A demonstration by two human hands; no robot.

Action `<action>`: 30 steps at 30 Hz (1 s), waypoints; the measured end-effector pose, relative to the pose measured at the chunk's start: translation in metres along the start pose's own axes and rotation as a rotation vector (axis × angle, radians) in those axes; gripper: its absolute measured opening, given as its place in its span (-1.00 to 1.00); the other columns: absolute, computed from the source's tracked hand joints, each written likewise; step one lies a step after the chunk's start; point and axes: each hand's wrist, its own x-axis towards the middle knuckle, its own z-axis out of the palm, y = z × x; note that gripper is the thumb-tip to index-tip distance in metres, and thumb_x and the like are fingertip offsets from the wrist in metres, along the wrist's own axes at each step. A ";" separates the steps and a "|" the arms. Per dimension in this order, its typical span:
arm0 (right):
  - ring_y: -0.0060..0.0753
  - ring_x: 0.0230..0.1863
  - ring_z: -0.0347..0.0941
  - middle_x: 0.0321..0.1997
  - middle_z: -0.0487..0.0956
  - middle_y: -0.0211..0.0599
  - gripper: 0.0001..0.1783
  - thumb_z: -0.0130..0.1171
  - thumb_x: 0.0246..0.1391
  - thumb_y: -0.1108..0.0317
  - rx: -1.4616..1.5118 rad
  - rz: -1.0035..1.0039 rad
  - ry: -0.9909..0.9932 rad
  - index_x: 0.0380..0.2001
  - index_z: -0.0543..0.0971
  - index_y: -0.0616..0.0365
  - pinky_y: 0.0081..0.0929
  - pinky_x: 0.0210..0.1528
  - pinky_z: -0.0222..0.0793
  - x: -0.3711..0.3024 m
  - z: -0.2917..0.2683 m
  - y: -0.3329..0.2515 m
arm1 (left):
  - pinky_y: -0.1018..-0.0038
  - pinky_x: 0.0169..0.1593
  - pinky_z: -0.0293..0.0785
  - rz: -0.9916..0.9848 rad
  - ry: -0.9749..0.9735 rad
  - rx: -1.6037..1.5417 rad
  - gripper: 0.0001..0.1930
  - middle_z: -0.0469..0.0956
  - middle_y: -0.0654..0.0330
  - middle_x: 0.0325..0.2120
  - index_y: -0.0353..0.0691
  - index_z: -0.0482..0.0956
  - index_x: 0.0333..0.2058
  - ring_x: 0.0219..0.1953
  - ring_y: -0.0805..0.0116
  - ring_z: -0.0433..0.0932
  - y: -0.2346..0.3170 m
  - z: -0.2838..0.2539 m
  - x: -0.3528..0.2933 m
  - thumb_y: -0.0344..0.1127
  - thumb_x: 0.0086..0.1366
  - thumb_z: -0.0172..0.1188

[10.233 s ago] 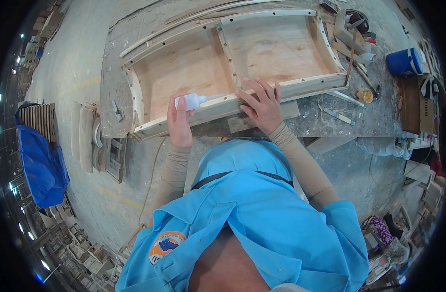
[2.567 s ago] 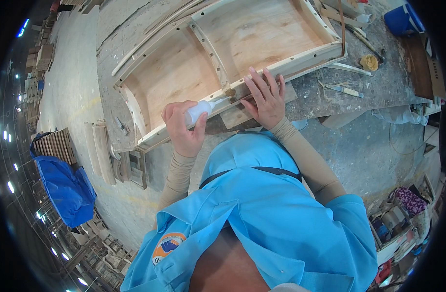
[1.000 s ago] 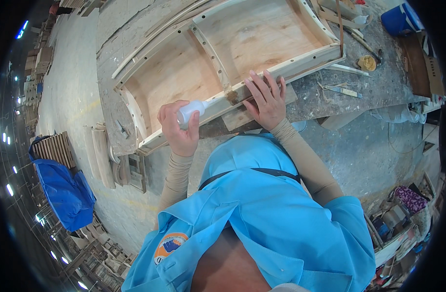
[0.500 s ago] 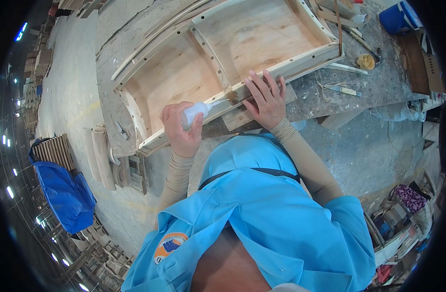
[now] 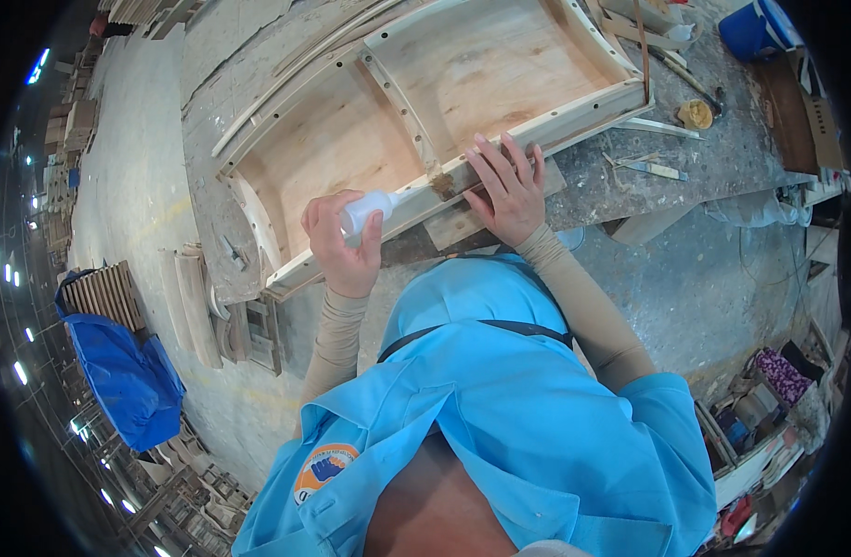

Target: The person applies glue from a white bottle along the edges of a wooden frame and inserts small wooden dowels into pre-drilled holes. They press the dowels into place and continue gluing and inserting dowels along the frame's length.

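Observation:
A curved wooden frame [image 5: 356, 243] with a plywood panel and a cross rib lies on the workbench in front of me. My left hand [image 5: 342, 243] is wrapped round a white squeeze bottle [image 5: 367, 211], whose thin nozzle points right along the frame's near rail. Just beyond the nozzle tip, a brown crumbly patch [image 5: 441, 185] sits where the rib meets that rail. My right hand [image 5: 511, 197] rests on the near rail right of the patch, fingers stretched out and holding nothing. Under the rail there, a wood block [image 5: 451, 228] sticks out toward me.
On the bench to the right lie a flat scraper [image 5: 662, 172], a small tub of yellowish paste [image 5: 696, 115] and a hammer [image 5: 690, 79]. A blue bucket [image 5: 758, 33] stands at the far right. Curved wood pieces [image 5: 195, 302] and a blue tarp [image 5: 128, 381] are at left.
My left hand has drawn the bottle slightly left, so the nozzle tip is a little farther from the brown patch. The right hand stays in place.

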 end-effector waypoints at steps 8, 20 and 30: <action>-0.22 0.43 -0.04 0.39 0.18 -0.48 -0.27 0.20 0.01 0.05 -0.003 -0.006 0.007 0.27 0.27 -0.16 0.10 0.40 -0.35 0.001 -0.001 -0.001 | 0.30 -0.03 0.23 0.000 0.005 -0.022 -0.72 0.51 0.13 -0.33 -0.23 0.47 -0.23 -0.26 0.13 0.41 -0.002 0.000 0.001 -0.25 0.14 0.27; -0.22 0.42 -0.03 0.39 0.18 -0.47 -0.28 0.19 0.00 0.04 -0.015 -0.008 0.007 0.26 0.28 -0.16 0.07 0.41 -0.35 0.002 -0.002 -0.002 | 0.32 -0.03 0.22 0.038 0.005 -0.027 -0.73 0.51 0.14 -0.35 -0.23 0.47 -0.24 -0.27 0.15 0.41 -0.008 0.000 0.007 -0.26 0.13 0.27; -0.18 0.41 0.00 0.35 0.25 -0.44 -0.33 0.19 0.00 0.07 -0.049 -0.012 0.024 0.22 0.36 -0.11 0.08 0.40 -0.29 0.003 -0.003 -0.004 | 0.41 -0.14 0.27 -0.098 0.016 -0.191 -0.78 0.47 0.16 -0.38 -0.25 0.45 -0.23 -0.31 0.28 0.39 -0.022 0.001 0.008 -0.26 0.24 0.17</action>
